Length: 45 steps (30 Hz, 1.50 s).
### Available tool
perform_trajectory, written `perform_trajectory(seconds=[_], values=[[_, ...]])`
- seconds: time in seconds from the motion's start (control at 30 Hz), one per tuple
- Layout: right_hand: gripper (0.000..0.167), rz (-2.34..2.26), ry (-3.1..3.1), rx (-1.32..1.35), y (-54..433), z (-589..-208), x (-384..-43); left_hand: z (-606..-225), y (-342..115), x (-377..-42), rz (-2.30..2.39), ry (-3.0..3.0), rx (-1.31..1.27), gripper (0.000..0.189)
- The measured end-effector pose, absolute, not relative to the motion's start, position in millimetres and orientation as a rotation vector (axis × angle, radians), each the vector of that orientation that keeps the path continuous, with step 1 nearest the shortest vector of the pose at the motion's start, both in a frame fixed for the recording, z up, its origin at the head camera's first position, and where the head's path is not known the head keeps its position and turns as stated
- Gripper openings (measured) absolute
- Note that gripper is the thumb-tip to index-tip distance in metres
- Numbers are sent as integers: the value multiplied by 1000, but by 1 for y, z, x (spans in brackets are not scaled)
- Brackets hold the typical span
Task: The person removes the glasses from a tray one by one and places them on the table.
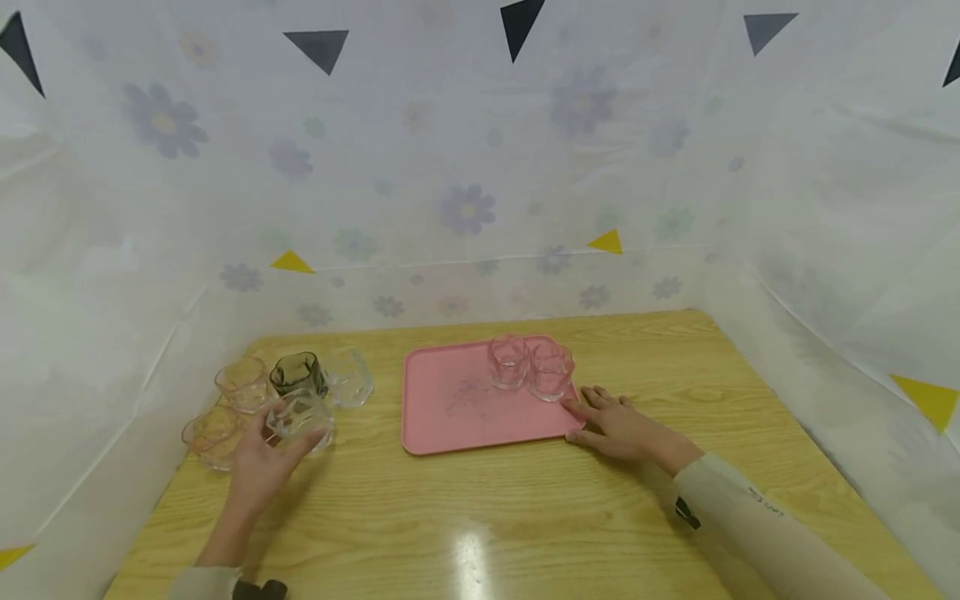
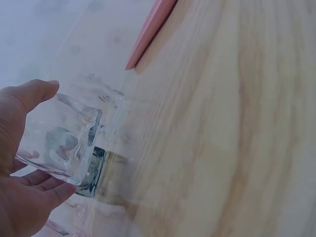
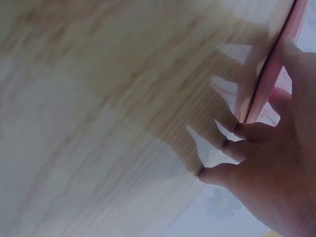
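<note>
At the left, my left hand (image 1: 262,467) grips a clear glass (image 1: 302,417) between thumb and fingers. The left wrist view has this glass (image 2: 61,138) tilted, its base toward the table. Around it stand a dark green glass (image 1: 297,372), another clear glass (image 1: 348,379) and two pinkish glasses, one (image 1: 243,385) behind the other (image 1: 213,437). My right hand (image 1: 626,429) lies at the front right corner of a pink tray (image 1: 442,425), thumb against its edge and spread fingertips on the table. On the tray's right side stand two pink glasses, one (image 1: 508,364) beside the other (image 1: 551,375).
The wood-grain table (image 1: 420,525) stretches toward me from the tray. White flowered sheeting (image 1: 465,167) hangs behind it and along both sides, with black and yellow triangles on it.
</note>
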State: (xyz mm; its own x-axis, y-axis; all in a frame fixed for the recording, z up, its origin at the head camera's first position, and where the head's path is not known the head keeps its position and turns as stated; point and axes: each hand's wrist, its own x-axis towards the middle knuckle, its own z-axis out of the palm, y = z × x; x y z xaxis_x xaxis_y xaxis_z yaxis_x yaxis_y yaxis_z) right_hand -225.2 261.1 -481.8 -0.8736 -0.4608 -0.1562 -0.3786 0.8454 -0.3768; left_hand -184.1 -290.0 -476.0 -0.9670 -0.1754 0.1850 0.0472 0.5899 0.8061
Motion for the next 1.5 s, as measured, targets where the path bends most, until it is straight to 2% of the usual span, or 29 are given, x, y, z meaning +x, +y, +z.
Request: perform_trajectory(seconds=[0.17, 0.47, 1.17, 1.5], values=[[73, -499, 2781, -645, 261, -480, -224, -477, -292, -184, -1315, -2534, 160, 67], [73, -491, 2792, -653, 263, -483, -226, -480, -300, -186, -1333, -2536, 233, 86], [75, -490, 2793, -651, 264, -486, -228, -484, -304, -190, -1177, -2581, 369, 93], [76, -489, 2791, -646, 265, -487, -229, -486, -302, -195, -1291, -2523, 371, 97]])
